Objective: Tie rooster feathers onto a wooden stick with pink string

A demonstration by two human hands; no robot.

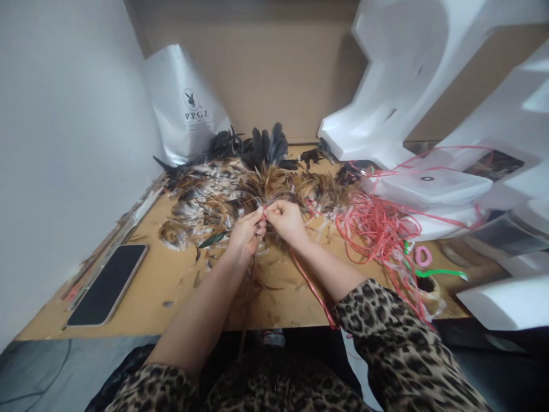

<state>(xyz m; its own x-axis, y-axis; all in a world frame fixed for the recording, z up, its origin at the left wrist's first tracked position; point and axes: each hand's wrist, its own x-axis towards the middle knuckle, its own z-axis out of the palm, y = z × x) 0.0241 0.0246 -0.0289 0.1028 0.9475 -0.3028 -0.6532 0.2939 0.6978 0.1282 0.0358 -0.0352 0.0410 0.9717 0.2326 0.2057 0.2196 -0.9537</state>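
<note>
My left hand (247, 232) and my right hand (286, 220) meet over the middle of a wooden table (154, 286), both closed in a pinch. Between them they grip a bundle of brown feathers (261, 197) and a red string (315, 289) that trails down past my right forearm toward the table's front edge. The bundle belongs to a wide heap of brown, white and black feathers (223, 183) spread across the back of the table. Both sleeves are leopard-patterned.
A dark phone (108, 283) lies face up at the left. A silver bag (184, 106) leans in the back corner. A tangle of red string (377, 229) lies right, by white foam blocks (398, 74), a pink ring (423, 256) and green string (437, 273).
</note>
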